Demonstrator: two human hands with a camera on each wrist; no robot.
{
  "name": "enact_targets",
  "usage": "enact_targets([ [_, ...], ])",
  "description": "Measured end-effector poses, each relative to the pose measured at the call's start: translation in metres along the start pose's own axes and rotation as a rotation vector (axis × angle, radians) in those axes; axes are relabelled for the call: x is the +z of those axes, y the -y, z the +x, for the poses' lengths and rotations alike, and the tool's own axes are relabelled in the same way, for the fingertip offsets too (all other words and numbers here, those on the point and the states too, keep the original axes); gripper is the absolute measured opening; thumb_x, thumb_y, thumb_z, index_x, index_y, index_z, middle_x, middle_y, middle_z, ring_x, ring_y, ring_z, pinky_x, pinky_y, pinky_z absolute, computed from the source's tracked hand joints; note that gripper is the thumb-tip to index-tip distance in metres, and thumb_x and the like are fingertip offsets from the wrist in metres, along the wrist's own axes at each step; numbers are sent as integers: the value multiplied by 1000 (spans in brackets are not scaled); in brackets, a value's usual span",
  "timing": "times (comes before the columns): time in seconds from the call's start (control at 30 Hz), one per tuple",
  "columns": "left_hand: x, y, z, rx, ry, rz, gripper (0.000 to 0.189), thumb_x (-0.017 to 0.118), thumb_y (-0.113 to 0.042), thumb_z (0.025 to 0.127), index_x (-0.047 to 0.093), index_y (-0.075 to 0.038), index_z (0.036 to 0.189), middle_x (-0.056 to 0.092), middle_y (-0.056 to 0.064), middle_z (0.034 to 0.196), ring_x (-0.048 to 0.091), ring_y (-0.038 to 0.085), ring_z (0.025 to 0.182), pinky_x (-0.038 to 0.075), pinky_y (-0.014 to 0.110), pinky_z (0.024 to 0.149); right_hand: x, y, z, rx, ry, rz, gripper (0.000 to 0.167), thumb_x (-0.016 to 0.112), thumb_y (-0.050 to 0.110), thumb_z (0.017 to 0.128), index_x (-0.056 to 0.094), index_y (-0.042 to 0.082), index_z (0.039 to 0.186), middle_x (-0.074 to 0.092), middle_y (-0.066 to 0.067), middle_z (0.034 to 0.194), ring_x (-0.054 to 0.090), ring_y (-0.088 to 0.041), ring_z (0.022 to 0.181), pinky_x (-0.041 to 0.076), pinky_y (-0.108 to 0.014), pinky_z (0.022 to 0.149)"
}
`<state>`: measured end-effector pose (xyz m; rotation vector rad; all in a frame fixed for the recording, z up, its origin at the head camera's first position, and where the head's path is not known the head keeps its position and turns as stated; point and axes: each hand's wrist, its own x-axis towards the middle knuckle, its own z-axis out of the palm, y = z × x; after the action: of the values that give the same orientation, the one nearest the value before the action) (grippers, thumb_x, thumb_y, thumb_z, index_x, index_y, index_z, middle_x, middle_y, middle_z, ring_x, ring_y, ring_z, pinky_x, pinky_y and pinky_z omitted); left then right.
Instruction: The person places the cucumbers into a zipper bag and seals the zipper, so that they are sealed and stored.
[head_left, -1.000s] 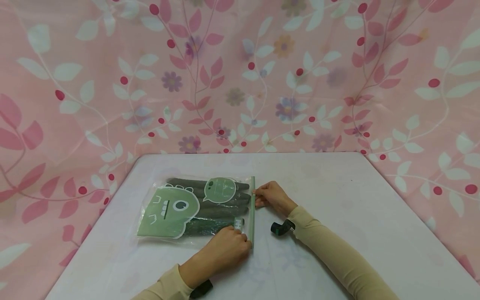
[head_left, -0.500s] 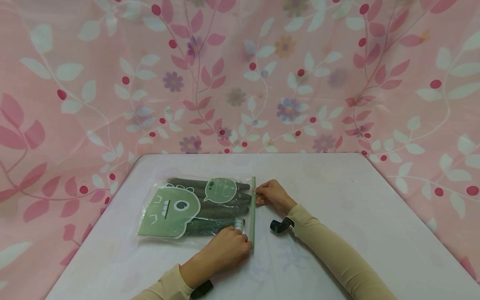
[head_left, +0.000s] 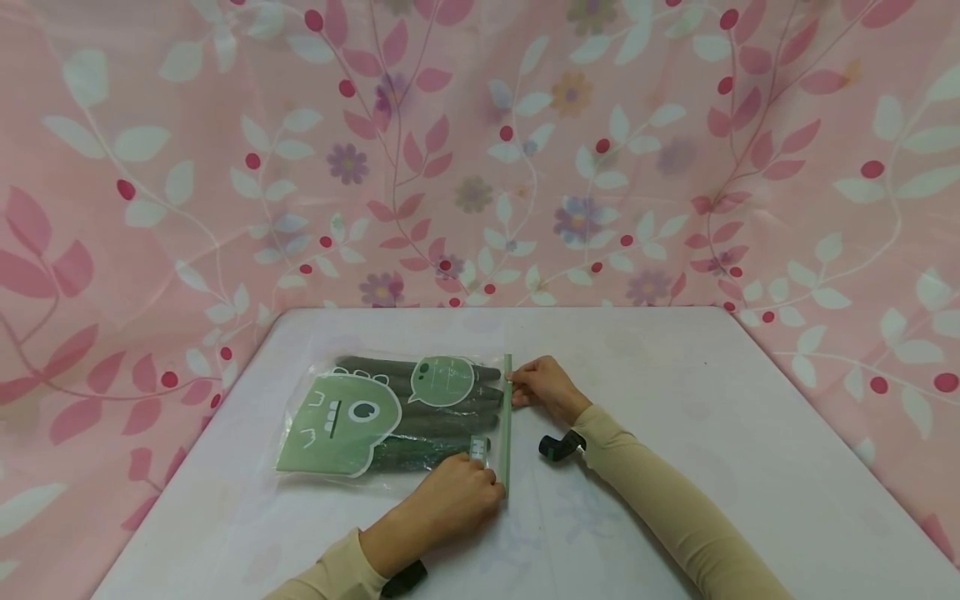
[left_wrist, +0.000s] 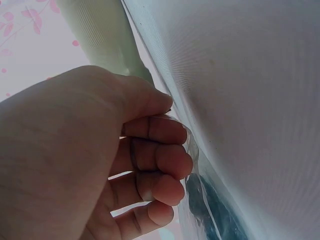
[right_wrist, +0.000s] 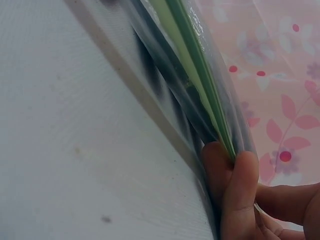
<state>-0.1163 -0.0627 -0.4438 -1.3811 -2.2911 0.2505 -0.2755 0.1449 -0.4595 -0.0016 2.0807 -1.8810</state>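
A clear zip bag (head_left: 450, 423) with a green one-eyed monster print lies flat on the table, its green zip edge (head_left: 506, 433) facing right. Several long dark pieces lie side by side inside; the nearest looks greener. My left hand (head_left: 450, 496) pinches the near corner of the zip edge between thumb and curled fingers, and in the left wrist view this hand (left_wrist: 145, 150) has clear film at its fingertips. Towards the far end of the same edge, my right hand (head_left: 549, 387) pinches the strip. The right wrist view shows the green strip (right_wrist: 195, 65) running into that pinch.
A white cloth covers the table (head_left: 675, 400). Behind it hangs a pink floral curtain (head_left: 480, 167). A black wrist device (head_left: 561, 447) sits below the right wrist, and another (head_left: 405, 578) is partly hidden under the left wrist.
My right hand has shifted very slightly upward along the zip edge, its fingers still pinching. The left hand and the bag look nearly the same.
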Motion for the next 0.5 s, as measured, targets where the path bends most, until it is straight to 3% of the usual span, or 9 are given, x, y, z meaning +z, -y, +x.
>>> enact_targets([
  [0.5, 0, 0, -1, 3, -21, 1, 15, 75, -30, 81, 68, -24, 69, 61, -11, 64, 57, 8, 60, 36, 26, 51, -3, 2, 8, -11, -12, -4, 22, 63, 9, 96, 70, -12, 102, 67, -7, 67, 64, -11, 53, 56, -25, 57],
])
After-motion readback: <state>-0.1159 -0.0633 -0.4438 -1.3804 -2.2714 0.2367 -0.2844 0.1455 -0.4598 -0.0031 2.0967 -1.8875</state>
